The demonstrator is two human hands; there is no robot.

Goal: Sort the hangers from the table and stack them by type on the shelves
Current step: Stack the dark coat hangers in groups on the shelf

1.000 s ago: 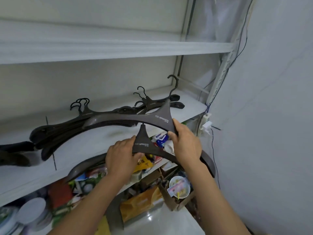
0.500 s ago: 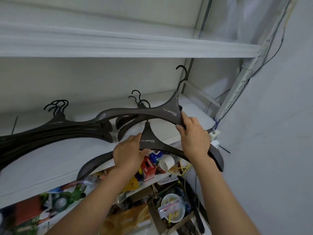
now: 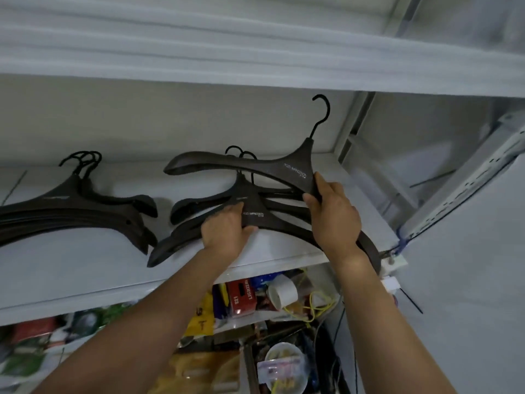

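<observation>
Two wide dark grey hangers are over the white shelf point(image 3: 85, 268). My left hand point(image 3: 225, 228) grips the lower hanger point(image 3: 284, 226) at its neck, and it rests on a small pile of black hangers point(image 3: 199, 204). My right hand point(image 3: 333, 214) holds the upper hanger point(image 3: 255, 166) by its right shoulder, tilted up with its hook near the shelf above. A second stack of black hangers point(image 3: 71, 211) lies at the left of the shelf.
A white shelf board point(image 3: 255, 52) runs close overhead. A metal upright point(image 3: 460, 177) and a grey wall stand to the right. Below the shelf, a lower level holds cluttered packets, a white roll point(image 3: 282, 291) and yellow wire.
Both hands have carried the two grey hangers up and forward from below the shelf edge onto the shelf. The lower hanger now lies over the right-hand pile.
</observation>
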